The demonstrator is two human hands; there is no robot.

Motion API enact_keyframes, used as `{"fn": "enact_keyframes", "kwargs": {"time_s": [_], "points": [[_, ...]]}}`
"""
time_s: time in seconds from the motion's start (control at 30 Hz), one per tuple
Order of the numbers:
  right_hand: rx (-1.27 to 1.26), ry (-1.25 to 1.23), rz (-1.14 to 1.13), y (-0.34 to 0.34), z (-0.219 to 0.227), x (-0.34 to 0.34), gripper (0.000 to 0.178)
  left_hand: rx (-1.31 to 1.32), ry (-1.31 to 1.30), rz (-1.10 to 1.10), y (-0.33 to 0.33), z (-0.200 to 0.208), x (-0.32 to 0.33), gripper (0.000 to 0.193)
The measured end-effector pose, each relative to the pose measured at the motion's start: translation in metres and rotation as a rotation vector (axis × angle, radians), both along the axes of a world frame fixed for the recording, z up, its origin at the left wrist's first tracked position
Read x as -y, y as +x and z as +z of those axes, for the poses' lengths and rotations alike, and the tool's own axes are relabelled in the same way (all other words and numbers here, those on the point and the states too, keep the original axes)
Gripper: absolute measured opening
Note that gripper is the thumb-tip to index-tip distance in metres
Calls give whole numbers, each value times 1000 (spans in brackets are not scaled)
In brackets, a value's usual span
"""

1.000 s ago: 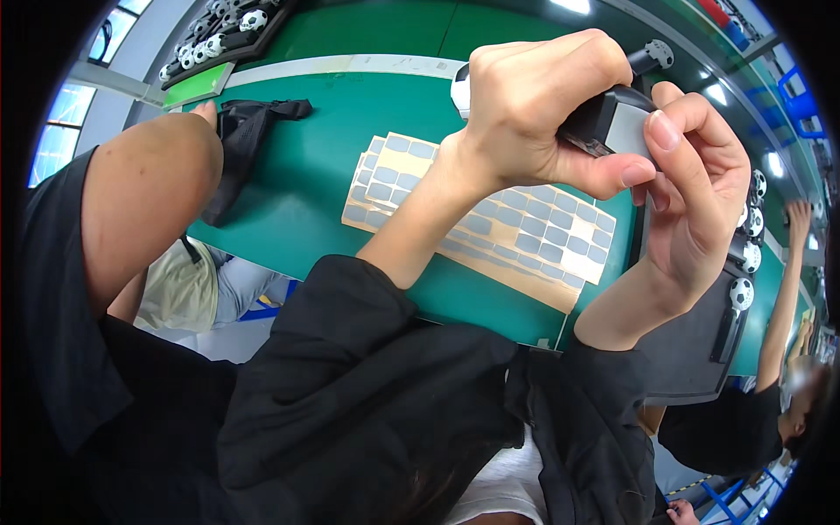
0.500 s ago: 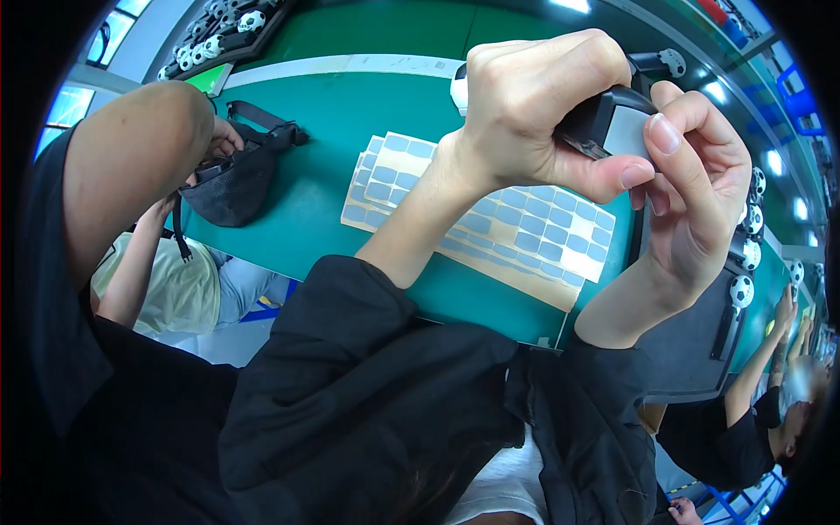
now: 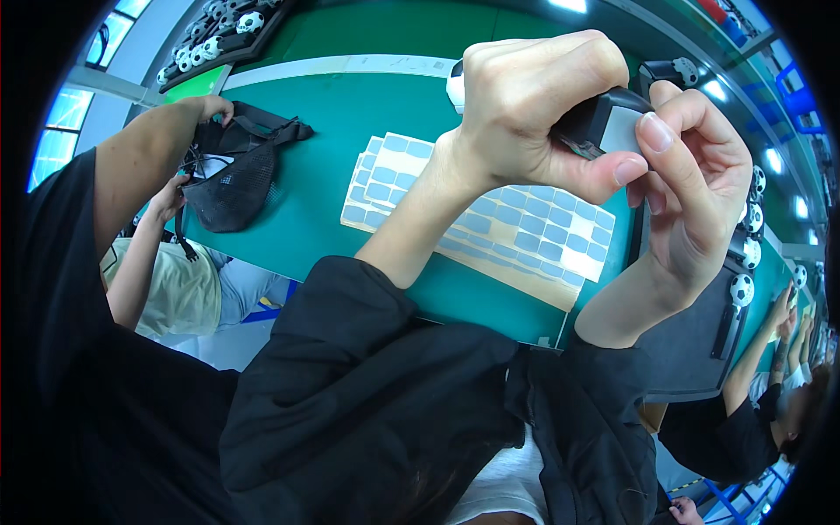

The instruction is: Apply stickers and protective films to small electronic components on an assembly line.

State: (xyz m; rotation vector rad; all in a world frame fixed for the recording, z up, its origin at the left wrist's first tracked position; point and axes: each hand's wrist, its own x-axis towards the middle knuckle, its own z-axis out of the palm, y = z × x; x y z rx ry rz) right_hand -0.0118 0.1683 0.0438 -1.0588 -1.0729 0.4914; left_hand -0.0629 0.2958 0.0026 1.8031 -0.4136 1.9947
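Note:
My left hand [image 3: 521, 118] is wrapped round a black handle [image 3: 584, 122], held up above the table. A white-and-black soccer ball [image 3: 455, 87] peeks out behind this hand, seemingly the handle's other end. On the near end of the handle lies a smooth grey sticker [image 3: 619, 131]. The thumb and fingers of my right hand [image 3: 700, 175] pinch at that sticker's edge; the fingertips partly hide it. Below my forearms, overlapping cream sheets [image 3: 525, 273] carry rows of blue-grey rounded stickers, with several bare spots among them.
A black tray [image 3: 678, 359] with soccer-ball pieces [image 3: 742, 290] is at the right. At the left, another person's hands [image 3: 166, 199] are at a black mesh bag [image 3: 232, 197] on the green table [image 3: 306, 232]. More ball pieces [image 3: 206, 48] fill a far rack. Other people work at far right.
My hands stay nearly in place; my right fingertips have shifted slightly left over the sticker. At the left, the other person's upper hand has moved up to the bag's top, and its opening shows more.

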Motion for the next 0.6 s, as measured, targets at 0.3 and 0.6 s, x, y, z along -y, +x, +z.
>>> {"fn": "enact_keyframes", "kwargs": {"time_s": [0.3, 0.6], "points": [[24, 33, 29, 3, -2, -1, 13, 1, 1, -25, -1, 3, 0, 32], [110, 104, -22, 0, -4, -4, 12, -8, 33, -21, -2, 3, -2, 24]]}}
